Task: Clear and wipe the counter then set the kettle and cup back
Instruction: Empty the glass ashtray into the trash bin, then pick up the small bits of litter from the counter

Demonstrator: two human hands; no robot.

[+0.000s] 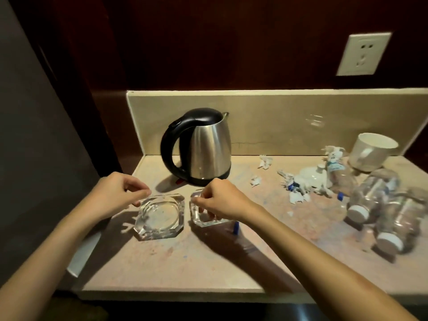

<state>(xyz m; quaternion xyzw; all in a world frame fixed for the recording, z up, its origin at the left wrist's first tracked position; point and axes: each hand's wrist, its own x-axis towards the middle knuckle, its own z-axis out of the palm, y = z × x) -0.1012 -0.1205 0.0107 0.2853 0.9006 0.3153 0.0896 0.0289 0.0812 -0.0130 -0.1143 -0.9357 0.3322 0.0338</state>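
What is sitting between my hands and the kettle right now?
Nothing visible. The kettle stands just beyond both hands; the left hand and right hand each grip a glass ashtray nearer you.

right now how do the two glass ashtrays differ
The left ashtray shows whole, with the left hand pinching only its far left corner. The right ashtray is mostly hidden under the right hand, whose fingers curl over its rim. Both are clear cut glass and sit side by side on the counter before the kettle.
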